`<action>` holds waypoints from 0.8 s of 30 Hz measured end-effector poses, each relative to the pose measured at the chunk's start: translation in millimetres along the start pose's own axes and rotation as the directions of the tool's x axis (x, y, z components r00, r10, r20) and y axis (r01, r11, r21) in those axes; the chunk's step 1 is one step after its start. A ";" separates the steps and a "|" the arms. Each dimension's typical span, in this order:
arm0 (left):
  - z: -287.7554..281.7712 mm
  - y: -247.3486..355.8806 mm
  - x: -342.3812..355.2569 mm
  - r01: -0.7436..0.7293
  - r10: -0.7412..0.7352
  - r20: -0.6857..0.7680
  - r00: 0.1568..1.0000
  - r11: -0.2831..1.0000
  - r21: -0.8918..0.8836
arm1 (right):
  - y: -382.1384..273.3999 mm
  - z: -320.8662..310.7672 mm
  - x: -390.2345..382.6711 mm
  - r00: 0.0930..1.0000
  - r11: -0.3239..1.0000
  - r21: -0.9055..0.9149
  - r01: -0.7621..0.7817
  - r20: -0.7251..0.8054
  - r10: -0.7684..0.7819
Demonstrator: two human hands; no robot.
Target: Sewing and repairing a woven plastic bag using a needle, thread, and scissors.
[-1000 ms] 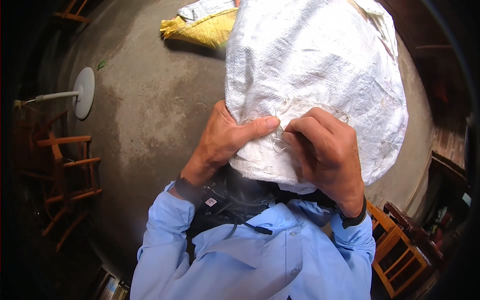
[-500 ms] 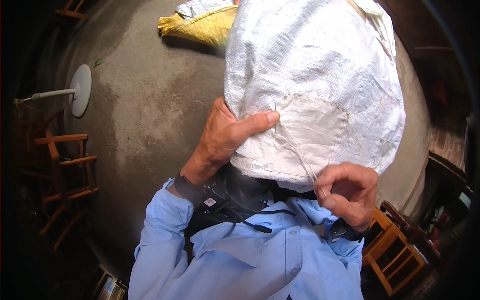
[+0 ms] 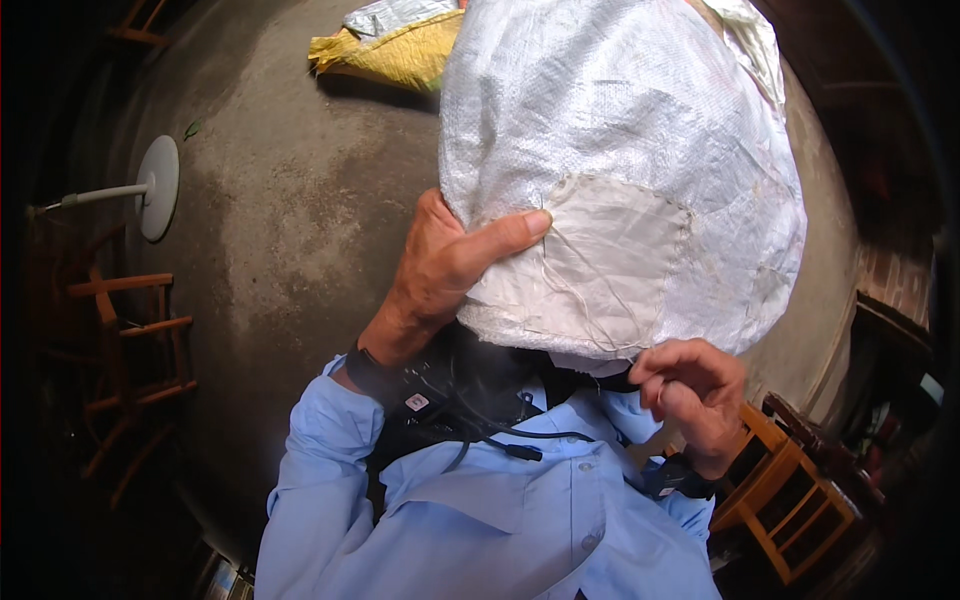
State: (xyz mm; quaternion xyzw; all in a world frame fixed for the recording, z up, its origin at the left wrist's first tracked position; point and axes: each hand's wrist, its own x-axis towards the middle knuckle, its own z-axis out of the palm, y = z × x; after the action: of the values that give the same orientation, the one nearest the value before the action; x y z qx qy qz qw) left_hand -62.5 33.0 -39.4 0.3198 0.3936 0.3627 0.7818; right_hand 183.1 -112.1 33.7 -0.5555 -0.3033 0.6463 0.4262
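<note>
We note a blue shirt (image 3: 450,540) at the bottom of the frame. Right of centre, the right hand (image 3: 700,395) has its fingers curled and pinched together on a white thread (image 3: 583,297). Near the centre, we find the left hand (image 3: 432,265) clamped on the white sack (image 3: 620,110), thumb on top; its other fingers are hidden beneath. The sack fills upper centre, bearing a pale patch (image 3: 625,235). Farther, upper left of centre, we record a yellow sack (image 3: 390,55) on the floor (image 3: 270,200).
</note>
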 end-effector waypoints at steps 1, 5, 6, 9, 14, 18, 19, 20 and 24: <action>0.2 -0.6 -0.3 -0.008 0.008 0.000 1.000 1.000 0.002 | -3.7 3.4 -1.5 0.995 0.990 -0.139 -0.036 -0.101 0.022; 1.5 -3.3 0.6 -0.025 0.024 -0.015 1.000 0.999 -0.028 | -8.3 11.4 10.0 0.807 0.591 -0.743 0.314 -0.120 -0.579; 1.3 -4.1 1.1 -0.029 0.028 -0.020 0.999 0.999 -0.033 | -15.1 18.5 10.6 0.802 0.543 -0.781 0.310 -0.092 -0.590; -1.9 -5.7 1.6 -0.020 0.019 -0.023 1.000 1.000 -0.013 | -20.0 46.8 33.7 0.791 0.337 -0.847 0.411 0.148 -0.593; -0.2 0.4 1.7 -0.011 0.012 -0.010 1.000 0.998 0.057 | -12.0 60.2 64.6 0.801 0.212 -0.893 0.398 0.225 -0.556; -1.9 -0.5 0.7 -0.044 0.045 -0.011 0.999 0.997 0.067 | -15.0 56.7 62.2 0.835 0.169 -0.903 0.395 0.276 -0.476; -2.5 -1.4 1.0 -0.052 0.053 -0.009 0.999 0.997 0.060 | -17.2 54.9 58.7 0.860 0.219 -0.896 0.386 0.264 -0.436; -3.3 -2.6 1.1 -0.054 0.055 -0.012 0.998 0.997 0.048 | -19.7 52.9 53.8 0.883 0.269 -0.887 0.375 0.253 -0.394; -1.9 -3.7 1.0 -0.046 0.046 -0.013 0.999 0.999 0.011 | -21.2 43.6 38.7 0.924 0.408 -0.841 0.356 0.249 -0.291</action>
State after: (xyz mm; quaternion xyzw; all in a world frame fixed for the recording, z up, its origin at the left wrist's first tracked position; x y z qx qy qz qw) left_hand -62.5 32.3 -43.6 0.3307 0.3934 0.3805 0.7688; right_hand 144.3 -64.6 43.0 -0.6036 -0.7038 0.3231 0.1899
